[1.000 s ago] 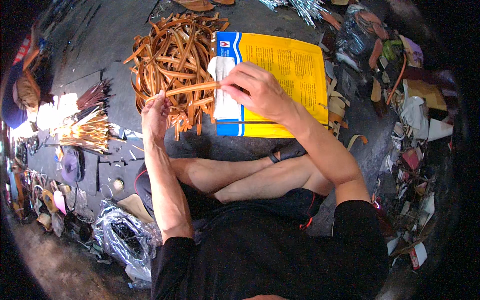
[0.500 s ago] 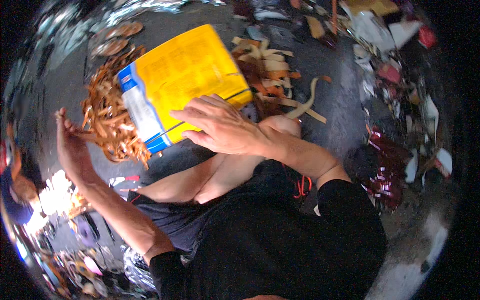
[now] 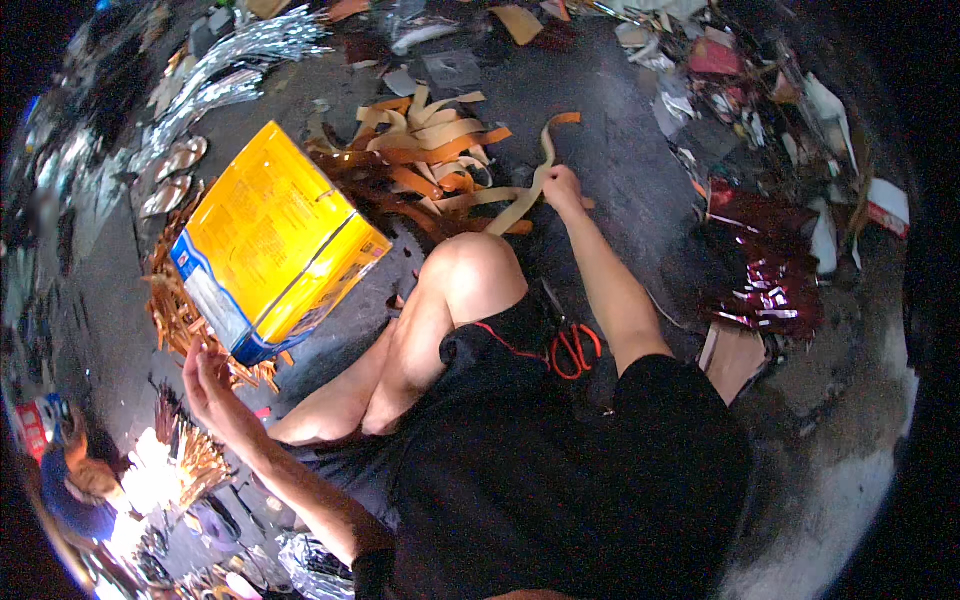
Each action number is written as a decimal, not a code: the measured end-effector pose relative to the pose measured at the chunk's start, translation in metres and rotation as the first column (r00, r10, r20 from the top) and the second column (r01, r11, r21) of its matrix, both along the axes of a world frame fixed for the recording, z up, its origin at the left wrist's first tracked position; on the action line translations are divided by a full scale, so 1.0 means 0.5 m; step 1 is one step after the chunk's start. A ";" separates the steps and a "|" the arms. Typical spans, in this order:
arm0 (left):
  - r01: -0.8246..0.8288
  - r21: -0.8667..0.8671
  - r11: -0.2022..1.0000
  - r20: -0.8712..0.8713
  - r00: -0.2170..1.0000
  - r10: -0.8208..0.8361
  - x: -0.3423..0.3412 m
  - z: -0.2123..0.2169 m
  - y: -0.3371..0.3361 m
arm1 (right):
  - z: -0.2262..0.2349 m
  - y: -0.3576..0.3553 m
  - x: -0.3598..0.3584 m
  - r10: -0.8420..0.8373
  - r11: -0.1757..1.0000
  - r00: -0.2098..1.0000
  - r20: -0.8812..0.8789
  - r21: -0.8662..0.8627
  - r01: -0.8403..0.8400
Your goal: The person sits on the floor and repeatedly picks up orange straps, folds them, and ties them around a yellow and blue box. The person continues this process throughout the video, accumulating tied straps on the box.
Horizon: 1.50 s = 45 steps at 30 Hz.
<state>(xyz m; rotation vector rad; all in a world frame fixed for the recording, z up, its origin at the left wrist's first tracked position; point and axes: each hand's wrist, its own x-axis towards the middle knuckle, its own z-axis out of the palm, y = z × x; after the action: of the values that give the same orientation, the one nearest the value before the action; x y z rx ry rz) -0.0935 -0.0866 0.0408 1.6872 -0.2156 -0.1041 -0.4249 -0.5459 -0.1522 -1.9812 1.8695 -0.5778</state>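
Beyond your raised knee [image 3: 478, 275], on the far right side, your right hand [image 3: 564, 188] has its fingers closed on a long tan strip [image 3: 522, 208]. One stretch runs farther off past them to an orange end; the other trails nearer and leftward, beside a loose pile of tan and orange strips [image 3: 432, 150] on the floor [image 3: 625, 120]. On the left, your left hand [image 3: 212, 388] has its fingers slightly apart, just beside the near corner of a yellow-and-blue package [image 3: 280, 225]; whether they touch the brown strips [image 3: 170, 310] behind is unclear.
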 end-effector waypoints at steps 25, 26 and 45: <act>0.721 0.250 0.647 -0.342 0.690 -0.638 0.130 0.087 0.093 | 0.565 0.239 0.352 0.923 0.246 0.290 0.254 0.190 -0.950; 0.684 0.257 0.683 -0.315 0.727 -0.610 0.142 0.074 0.094 | 0.562 0.223 0.358 0.911 0.287 0.327 0.253 0.183 -0.940; 0.027 -0.143 0.989 -0.112 0.993 -0.043 0.142 -0.072 -0.001 | 0.394 0.557 0.740 0.926 -0.209 -0.287 0.245 -0.299 -0.931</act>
<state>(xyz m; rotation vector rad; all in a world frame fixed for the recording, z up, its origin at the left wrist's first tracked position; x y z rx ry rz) -0.0225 -0.0870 0.0050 1.5314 -0.1624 -0.2075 -0.0550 -0.2675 0.0447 -2.2531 -0.4643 -0.2977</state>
